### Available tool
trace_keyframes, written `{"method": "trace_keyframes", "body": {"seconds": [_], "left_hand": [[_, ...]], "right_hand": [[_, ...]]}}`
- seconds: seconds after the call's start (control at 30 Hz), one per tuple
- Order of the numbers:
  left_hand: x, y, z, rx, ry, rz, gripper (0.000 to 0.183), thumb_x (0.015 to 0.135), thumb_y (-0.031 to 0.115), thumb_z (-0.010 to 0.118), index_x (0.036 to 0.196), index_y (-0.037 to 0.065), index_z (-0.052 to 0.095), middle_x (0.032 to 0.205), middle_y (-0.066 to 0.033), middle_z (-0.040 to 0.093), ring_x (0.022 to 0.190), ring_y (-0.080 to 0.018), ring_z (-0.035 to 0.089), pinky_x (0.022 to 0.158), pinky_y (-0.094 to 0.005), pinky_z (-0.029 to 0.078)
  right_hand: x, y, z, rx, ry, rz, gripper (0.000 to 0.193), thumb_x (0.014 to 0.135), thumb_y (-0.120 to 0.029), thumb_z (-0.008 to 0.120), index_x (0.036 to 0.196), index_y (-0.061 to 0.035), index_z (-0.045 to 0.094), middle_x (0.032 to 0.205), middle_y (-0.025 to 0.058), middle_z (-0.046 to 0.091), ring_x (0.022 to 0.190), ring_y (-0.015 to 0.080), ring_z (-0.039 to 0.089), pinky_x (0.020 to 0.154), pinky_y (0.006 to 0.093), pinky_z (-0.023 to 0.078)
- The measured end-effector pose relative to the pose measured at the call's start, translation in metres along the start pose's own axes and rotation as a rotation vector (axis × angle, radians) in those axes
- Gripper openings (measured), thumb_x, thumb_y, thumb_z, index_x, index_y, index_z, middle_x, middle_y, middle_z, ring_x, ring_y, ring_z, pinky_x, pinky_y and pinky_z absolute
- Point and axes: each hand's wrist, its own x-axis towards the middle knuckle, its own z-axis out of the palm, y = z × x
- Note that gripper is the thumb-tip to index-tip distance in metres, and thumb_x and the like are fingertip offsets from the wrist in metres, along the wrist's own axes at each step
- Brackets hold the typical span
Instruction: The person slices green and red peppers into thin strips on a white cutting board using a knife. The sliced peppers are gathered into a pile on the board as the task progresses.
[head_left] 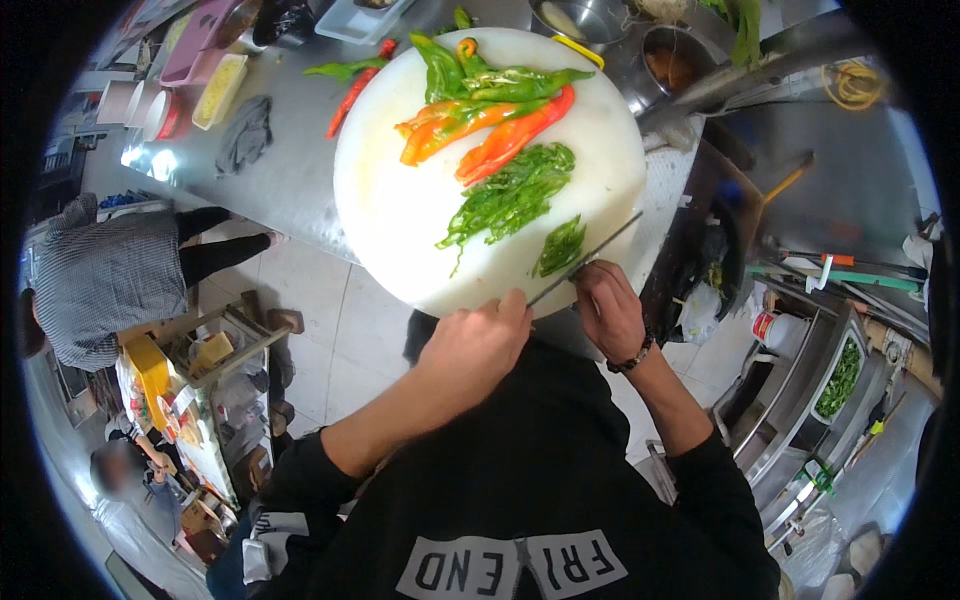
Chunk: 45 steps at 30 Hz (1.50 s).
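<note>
On the round white cutting board (400, 215), my left hand (475, 340) is closed around the handle of a knife (600, 249), its blade slanting up to the right near the board's front edge. My right hand (608, 310) is beside the blade on its near side, fingers curled and pressed together; whatever they hold is hidden. Just beyond the blade lies a small heap of cut green pepper (561, 246). A larger heap of sliced green pepper (515, 195) sits farther back. Behind it are orange-green peppers (470, 125), a red pepper (515, 135) and green peppers (500, 82).
A red chili (352, 103) and grey cloth (244, 135) lie on the metal table (300, 190) to the left. Metal bowls (590, 22) stand behind the board. A person in a checked top (115, 285) is at far left. Right, a tray holds chopped greens (840, 378).
</note>
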Motion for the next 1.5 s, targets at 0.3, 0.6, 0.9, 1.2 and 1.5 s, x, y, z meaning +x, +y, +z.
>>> {"method": "trace_keyframes", "body": {"seconds": [0.3,0.6,0.9,1.2,1.5], "left_hand": [[0.007,0.004,-0.001,0.009,-0.033,0.005,0.023,0.105,0.018,0.066,0.096,0.0,0.054,0.077,-0.0243,0.069,0.07,-0.0483,0.069,0.062,-0.0566,0.057],[0.014,-0.003,0.007,-0.058,-0.009,0.019,0.022,0.104,0.016,0.068,0.095,0.0,0.055,0.074,-0.0246,0.068,0.069,-0.0488,0.069,0.061,-0.0568,0.056],[0.022,-0.03,0.01,-0.19,0.057,-0.015,0.023,0.104,0.017,0.068,0.096,-0.002,0.059,0.071,-0.0285,0.067,0.068,-0.0496,0.069,0.06,-0.0562,0.054],[-0.019,-0.036,-0.014,-0.237,0.022,0.073,0.021,0.104,0.013,0.069,0.094,-0.003,0.06,0.071,-0.0278,0.066,0.07,-0.0477,0.07,0.063,-0.0531,0.055],[-0.011,-0.078,-0.031,-0.255,0.101,-0.146,0.025,0.106,0.016,0.067,0.096,-0.006,0.061,0.069,-0.0285,0.062,0.065,-0.0478,0.066,0.059,-0.0511,0.051]], "right_hand": [[-0.007,0.002,0.002,-0.041,0.0,-0.007,0.031,0.077,0.016,0.072,0.104,0.0022,0.063,0.109,0.0187,0.07,0.105,0.0401,0.069,0.09,0.0453,0.058],[-0.017,0.01,0.001,-0.043,-0.041,-0.057,0.03,0.076,0.011,0.074,0.103,0.0016,0.064,0.114,0.0184,0.069,0.112,0.0398,0.067,0.094,0.0468,0.058],[-0.012,0.005,0.001,0.007,-0.032,-0.04,0.025,0.082,0.012,0.071,0.104,0.0007,0.065,0.119,0.0196,0.071,0.114,0.0405,0.069,0.096,0.0469,0.059],[0.127,0.051,-0.055,-0.111,0.199,0.146,0.02,0.103,-0.007,0.068,0.123,-0.0014,0.072,0.116,0.0141,0.078,0.111,0.0276,0.075,0.098,0.0356,0.056],[0.214,0.107,-0.006,-0.367,-0.237,-0.494,0.039,0.086,0.003,0.061,0.124,-0.0035,0.065,0.119,0.0126,0.069,0.117,0.0338,0.064,0.106,0.0444,0.048]]}}
